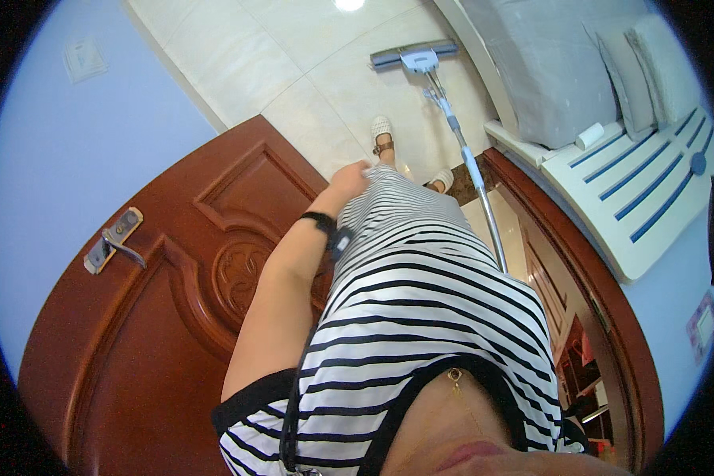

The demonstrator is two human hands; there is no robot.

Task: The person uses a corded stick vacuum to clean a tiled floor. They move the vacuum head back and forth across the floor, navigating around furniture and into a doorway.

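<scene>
My left hand (352, 179) is at the front of my black-and-white striped dress (416, 273), its curled fingertips against the fabric. Blur hides whether they pinch the cloth. A black band (320, 221) circles that wrist, and a small dark device (341, 241) is beside it. My right hand is out of view. To the right, a sponge mop with a light-blue head (419, 60) lies across the floor tiles. Its metal and blue pole (471, 166) slants back towards me, and the near end passes out of sight behind my dress.
A carved reddish-brown wooden door (238, 262) with a metal lever handle (116, 241) stands at my left. On the right are the door frame (625, 333), a white slatted bed end panel (625, 184), a grey mattress or bedding (547, 71) and cushions (660, 71). My shoes (382, 135) are on pale tiles.
</scene>
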